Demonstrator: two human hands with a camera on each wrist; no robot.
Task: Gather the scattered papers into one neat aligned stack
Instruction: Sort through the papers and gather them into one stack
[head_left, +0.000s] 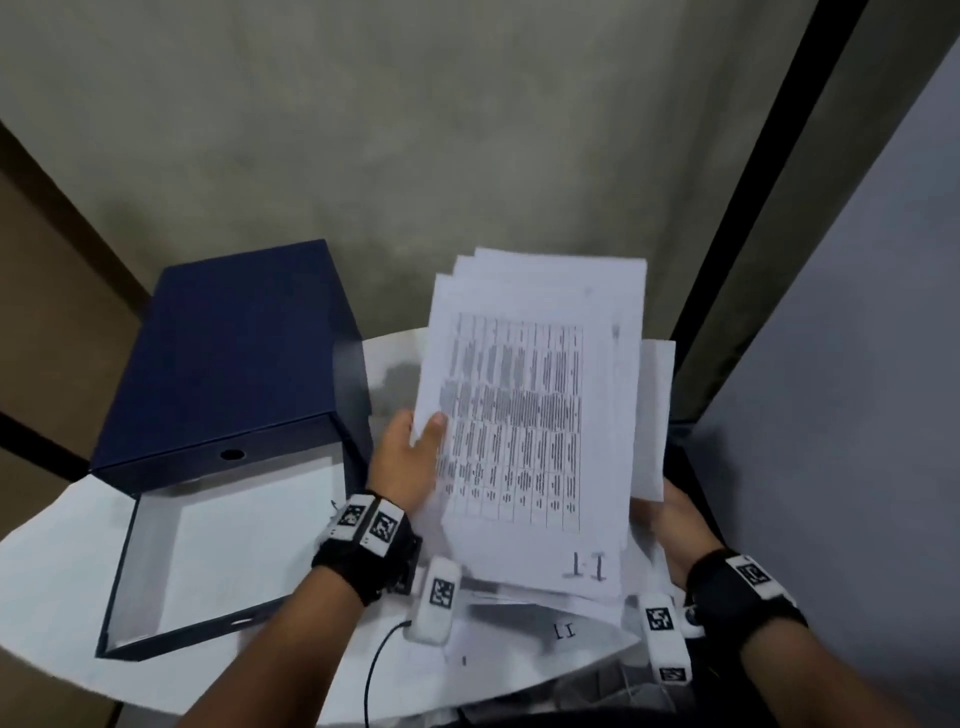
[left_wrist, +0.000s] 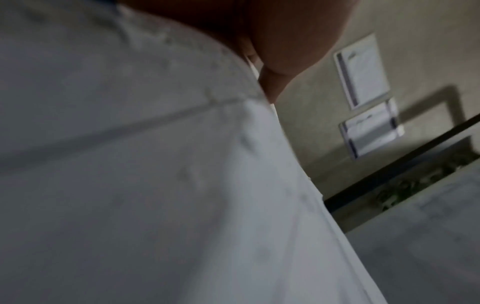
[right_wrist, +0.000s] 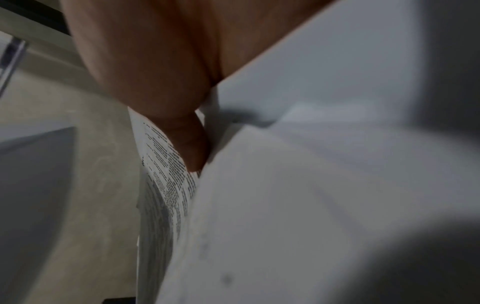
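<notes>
A loose bundle of white printed papers is held up off the white table, its top sheet showing a table of text, its far edges fanned and uneven. My left hand grips the bundle's left edge, thumb on the top sheet. My right hand holds the right edge from beneath, mostly hidden by the sheets. More sheets lie on the table under the bundle. In the left wrist view the paper fills the picture. In the right wrist view a finger lies between printed sheets.
An open dark blue file box lies at the left, its lid raised and its white inside showing. A black cable runs off the table's near edge. A concrete wall rises behind and a grey panel stands at the right.
</notes>
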